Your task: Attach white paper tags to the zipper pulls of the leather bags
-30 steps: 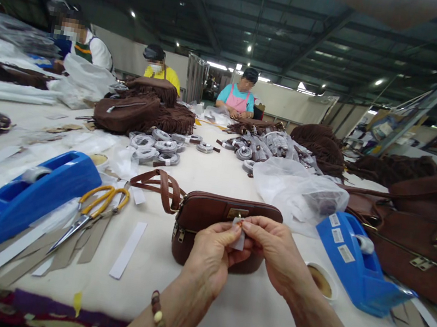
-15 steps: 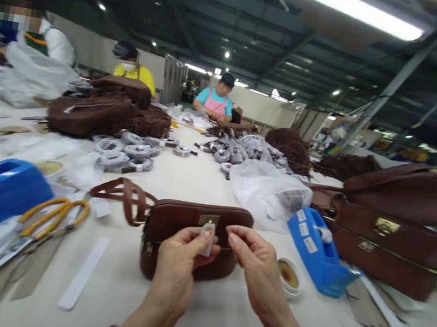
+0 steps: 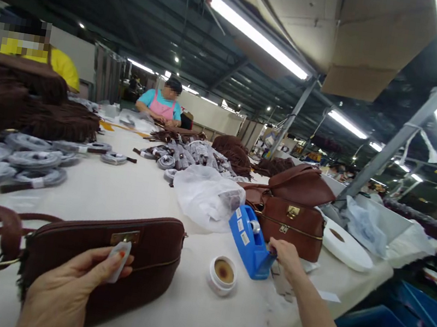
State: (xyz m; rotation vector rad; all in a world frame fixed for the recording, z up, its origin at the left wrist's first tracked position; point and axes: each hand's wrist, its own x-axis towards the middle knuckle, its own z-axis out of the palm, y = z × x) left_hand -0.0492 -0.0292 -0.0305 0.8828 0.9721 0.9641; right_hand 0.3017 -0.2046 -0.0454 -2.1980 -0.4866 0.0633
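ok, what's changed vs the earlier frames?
The right hand came away from the small white slip and moved right to the end of the blue tape dispenser. The view swung right too. Unchanged: the left hand pinches the slip in front of the brown handbag, by its gold-coloured plate.

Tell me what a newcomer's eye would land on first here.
Probably the brown bag in the foreground, with the left hand pinching a small white slip in front of it. Next, the bright blue tape dispenser farther right, with the right hand at its near end.
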